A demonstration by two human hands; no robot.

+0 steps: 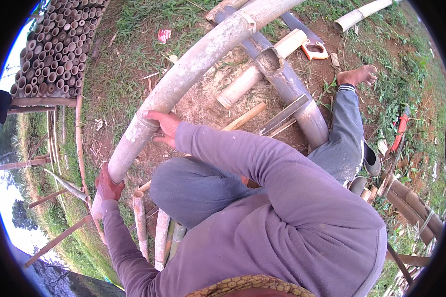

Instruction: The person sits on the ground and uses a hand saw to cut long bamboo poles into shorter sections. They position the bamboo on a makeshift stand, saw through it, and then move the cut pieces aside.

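Note:
A thick, pale bamboo pole (198, 67) runs from the lower left up past the top edge, with raised joint rings along it. My left hand (110, 184) is wrapped around the pole close to its lower end. Farther up, my right hand (164, 127) grips the same pole by a joint, the thumb lying over the top and the other fingers partly hidden. Beyond my right arm, a short bamboo piece (240, 86) lies across a thicker, dark bamboo pole (302, 101) that has a cut-out notch. A handsaw (314, 50) with an orange and white handle rests beside them.
Stacked cut bamboo (52, 54) fills a rack at far left. Several bamboo lengths (140, 222) lie by my bent knee. A flat dark strip (283, 115) touches the notched pole. An orange-red object (400, 132) and bundled bamboo (414, 210) lie at right. Sawdust covers the ground ahead.

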